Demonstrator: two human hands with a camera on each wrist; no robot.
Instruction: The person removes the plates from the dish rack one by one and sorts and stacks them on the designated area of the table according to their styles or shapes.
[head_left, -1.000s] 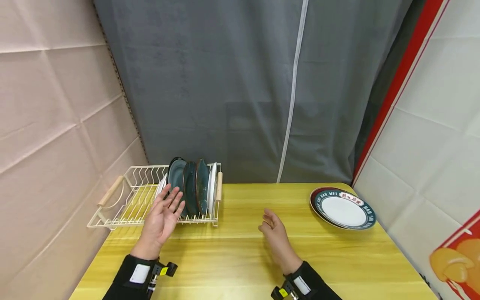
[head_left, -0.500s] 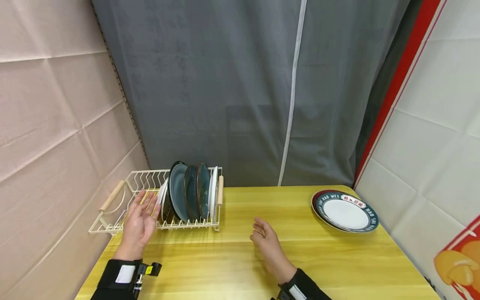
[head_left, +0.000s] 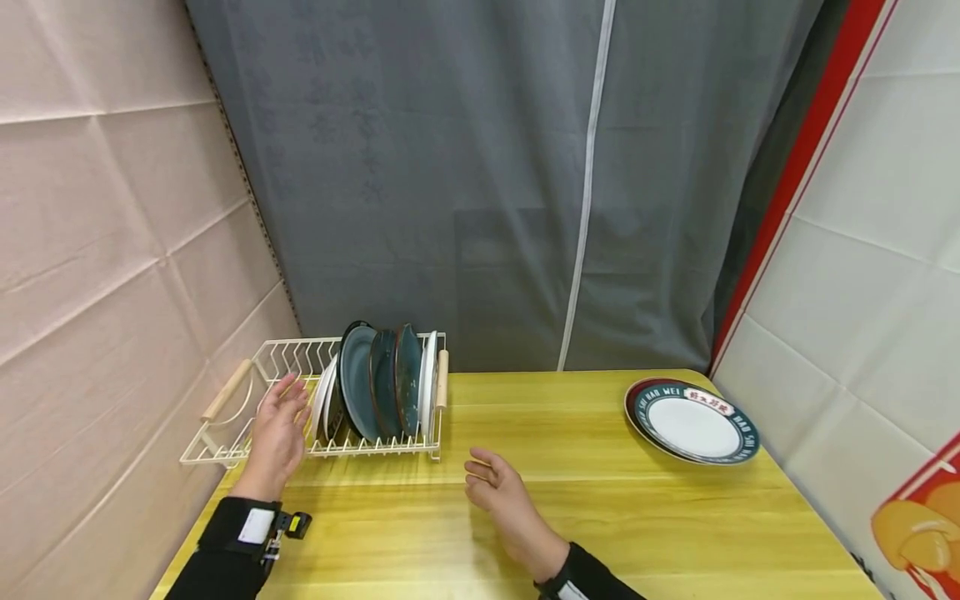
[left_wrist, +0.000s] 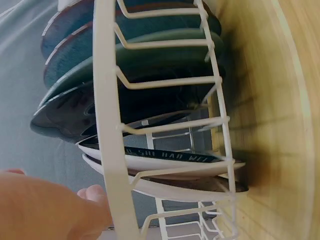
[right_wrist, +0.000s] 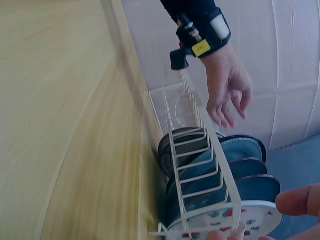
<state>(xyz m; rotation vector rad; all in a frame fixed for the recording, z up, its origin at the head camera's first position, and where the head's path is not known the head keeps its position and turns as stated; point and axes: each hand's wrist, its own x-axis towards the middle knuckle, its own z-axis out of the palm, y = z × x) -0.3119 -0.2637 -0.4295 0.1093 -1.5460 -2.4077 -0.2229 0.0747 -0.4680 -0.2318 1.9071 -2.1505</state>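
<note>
Several plates stand on edge in a cream wire dish rack (head_left: 367, 451) at the left of the table. My left hand (head_left: 277, 437) hovers at the rack's front, just left of the white plates (head_left: 323, 396), its fingers loosely bent and holding nothing. Beside those plates are blue-green ones (head_left: 357, 387) and, at the right end, a white plate (right_wrist: 230, 220) with a printed pattern. The left wrist view shows lettering on one dark-rimmed plate (left_wrist: 165, 161). My right hand (head_left: 506, 504) is over the table right of the rack, fingers relaxed and holding nothing.
At the table's far right lies a small stack of plates, the top one white with a lettered green rim (head_left: 693, 427). Wooden handles (head_left: 227, 390) mark the rack's ends. A grey curtain (head_left: 510, 167) hangs behind; pale cloth walls (head_left: 112, 292) flank both sides.
My left hand has moved left, from in front of the blue-green plates to beside the white ones. The right hand has shifted left and slightly nearer me. The plates stay where they were.
</note>
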